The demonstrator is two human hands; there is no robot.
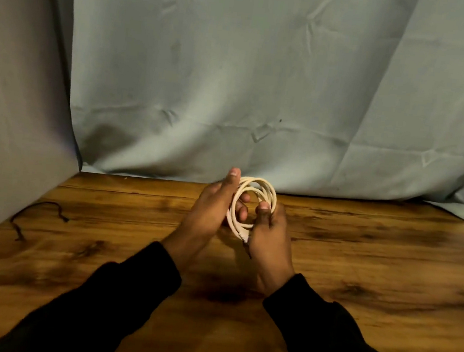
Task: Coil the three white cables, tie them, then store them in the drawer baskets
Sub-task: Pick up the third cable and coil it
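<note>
A white cable (264, 186) is wound into a small coil of several loops, held up above the wooden table (375, 250) at its middle. My left hand (211, 211) grips the coil's left side, fingers through the loops and thumb raised. My right hand (269, 232) pinches the coil's lower right side, with the cable's plug end and a thin dark string showing just under its thumb. No other white cables, drawer or baskets are in view.
A black string (37, 213) lies loose on the table at the far left, near a grey panel (8, 121). A blue-grey cloth (250, 76) hangs along the table's back edge.
</note>
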